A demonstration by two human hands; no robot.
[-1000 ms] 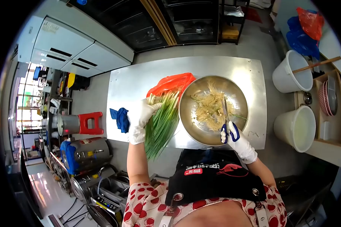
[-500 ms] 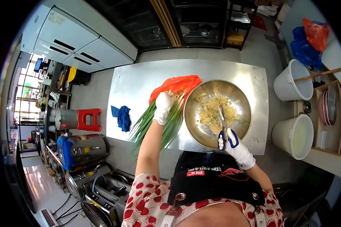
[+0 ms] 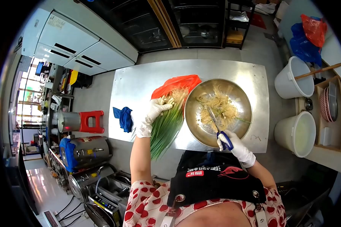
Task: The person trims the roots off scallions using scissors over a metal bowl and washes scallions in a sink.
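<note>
My left hand (image 3: 155, 110), in a white glove, lies against the left side of a bunch of scallions (image 3: 166, 128). Its fingers are apart and reach over the stalks near the root end. The roots rest on a red plastic bag (image 3: 174, 83), and the green leaves hang past the table's near edge. In my gloved right hand (image 3: 233, 145) is a pair of scissors (image 3: 215, 120) with blue handles; its blades point into a wide metal bowl (image 3: 192, 130). Pale, stringy scallion roots (image 3: 219, 106) lie in the bowl beneath the blades.
The metal table (image 3: 136, 79) also bears a crumpled blue cloth or bag (image 3: 123, 119) at left. Two white buckets (image 3: 295, 132) stand right of the table, one with a wooden stick (image 3: 318, 71) across it. A red stool (image 3: 91, 122) is on the left.
My left hand has shifted left from the top of the bunch to its side. The spread leaves are now gathered right of my arm. The scissors have turned and their blades look more closed.
</note>
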